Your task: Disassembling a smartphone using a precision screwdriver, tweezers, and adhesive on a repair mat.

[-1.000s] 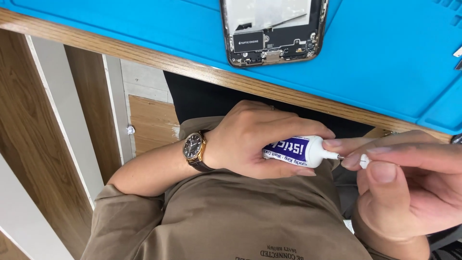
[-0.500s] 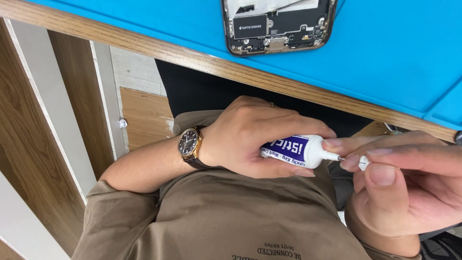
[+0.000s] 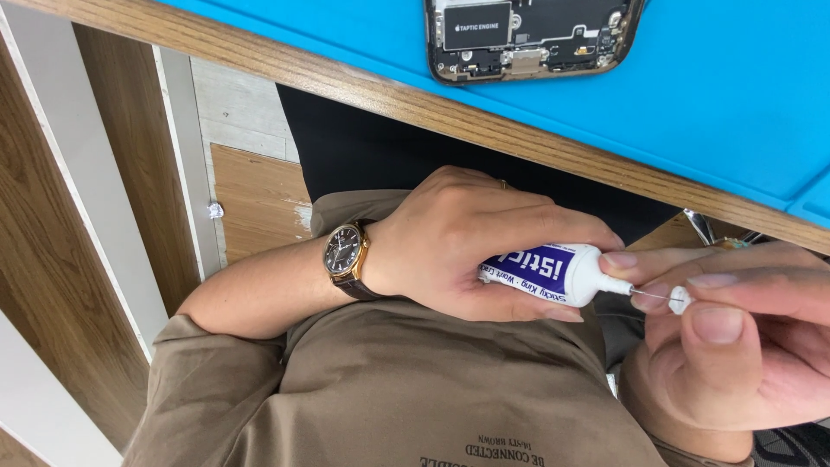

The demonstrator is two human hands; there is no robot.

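Your right fingers (image 3: 718, 324) are pinched together on the small white cap (image 3: 680, 299), whose pin is partly out of the nozzle of the glue tube (image 3: 553, 274). Your left hand (image 3: 471, 246) is wrapped tight round that tube, held in your lap. So the cap's nearly off, I'd say, and no glue's been applied. Above the tube, the opened phone (image 3: 532, 39) sits on the blue mat (image 3: 735, 95) covering the wooden surface (image 3: 346, 86); pale wall panels left of it
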